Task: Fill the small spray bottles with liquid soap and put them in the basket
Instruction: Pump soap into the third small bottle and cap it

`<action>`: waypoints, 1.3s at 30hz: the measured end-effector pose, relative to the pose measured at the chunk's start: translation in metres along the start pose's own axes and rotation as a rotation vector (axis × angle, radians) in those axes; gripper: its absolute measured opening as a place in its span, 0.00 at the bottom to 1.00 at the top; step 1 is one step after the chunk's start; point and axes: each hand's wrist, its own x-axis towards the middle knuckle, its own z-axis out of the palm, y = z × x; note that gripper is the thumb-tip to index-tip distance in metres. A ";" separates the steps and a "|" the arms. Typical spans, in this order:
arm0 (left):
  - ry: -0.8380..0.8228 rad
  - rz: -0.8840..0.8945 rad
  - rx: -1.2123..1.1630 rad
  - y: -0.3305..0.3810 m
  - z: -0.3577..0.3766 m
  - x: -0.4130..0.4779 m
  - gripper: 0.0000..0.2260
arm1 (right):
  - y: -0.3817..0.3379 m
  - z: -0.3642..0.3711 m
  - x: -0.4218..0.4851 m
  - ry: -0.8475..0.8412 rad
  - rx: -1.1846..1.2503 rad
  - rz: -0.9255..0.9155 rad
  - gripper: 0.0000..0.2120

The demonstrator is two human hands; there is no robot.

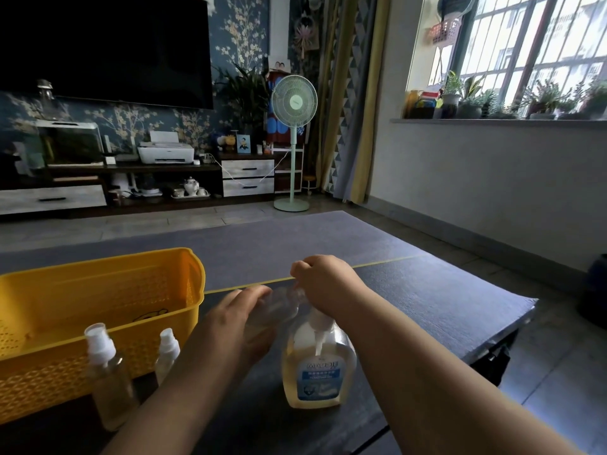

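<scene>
left hand (pixel 243 326) grips clear bottle (pixel 279 303) | right hand (pixel 325 280) at its top

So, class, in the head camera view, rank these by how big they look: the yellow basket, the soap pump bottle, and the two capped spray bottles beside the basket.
1. Yellow basket
2. Soap pump bottle
3. Nearer spray bottle
4. Farther spray bottle, partly hidden by the left arm

The nearer spray bottle may look bigger only through closeness to the camera, so their order is unsure.

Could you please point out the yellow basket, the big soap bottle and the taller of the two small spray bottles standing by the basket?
Yellow basket (pixel 98 372): head view, front lattice wall.
Soap bottle (pixel 318 380): head view, blue label.
Taller spray bottle (pixel 113 389): head view, clear body.
</scene>
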 end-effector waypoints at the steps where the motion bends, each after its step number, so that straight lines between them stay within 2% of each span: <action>1: -0.012 0.003 -0.020 -0.005 0.003 0.002 0.25 | -0.001 -0.001 0.001 -0.008 0.011 0.002 0.15; 6: 0.004 0.028 -0.034 -0.012 0.007 0.003 0.25 | 0.001 -0.004 -0.003 0.003 0.010 -0.055 0.18; 15: 0.006 -0.028 0.033 0.009 -0.002 -0.007 0.20 | 0.012 0.008 -0.003 -0.010 -0.178 -0.120 0.15; 25: 0.008 -0.023 -0.056 0.002 0.000 -0.004 0.21 | 0.008 0.004 0.005 -0.038 -0.110 -0.015 0.15; 32: 0.035 0.034 -0.076 -0.010 0.008 0.003 0.23 | -0.006 -0.016 0.002 -0.106 -0.085 -0.006 0.23; 36: 0.065 0.038 -0.078 -0.010 0.011 0.002 0.23 | -0.005 -0.012 0.001 -0.082 -0.081 0.030 0.26; 39: 0.072 0.055 -0.069 -0.009 0.012 0.002 0.22 | 0.002 -0.004 0.001 -0.051 -0.112 0.011 0.21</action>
